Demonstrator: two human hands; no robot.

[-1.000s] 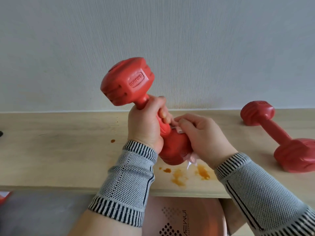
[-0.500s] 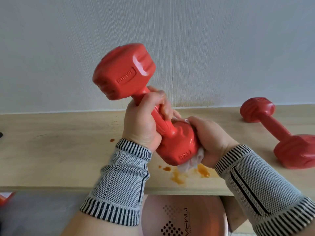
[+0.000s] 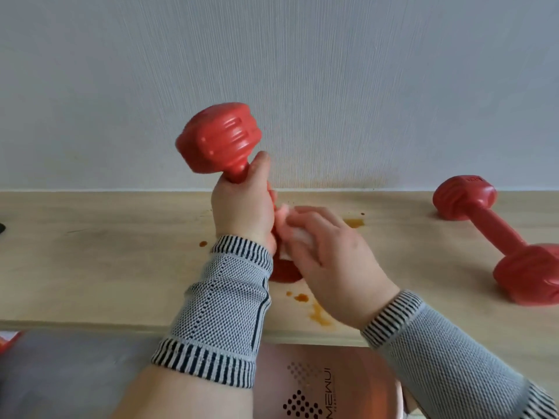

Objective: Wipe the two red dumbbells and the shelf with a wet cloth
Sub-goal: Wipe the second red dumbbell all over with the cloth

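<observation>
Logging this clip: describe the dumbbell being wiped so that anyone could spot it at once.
Start at the wooden shelf along the wall. Above its middle, the left hand holds a red dumbbell upright by the handle while the right hand presses a cloth to it. The other dumbbell lies untouched at right.

Soft even daylight, faint shadows on shelf (image 3: 90, 267); right hand (image 3: 329, 255) motion-blurred; wide-angle bending at edges.

held dumbbell (image 3: 218, 140) above shelf (image 3: 90, 267) centre | second dumbbell (image 3: 496, 237) lying on shelf, far right | wall (image 3: 302, 71) behind
</observation>
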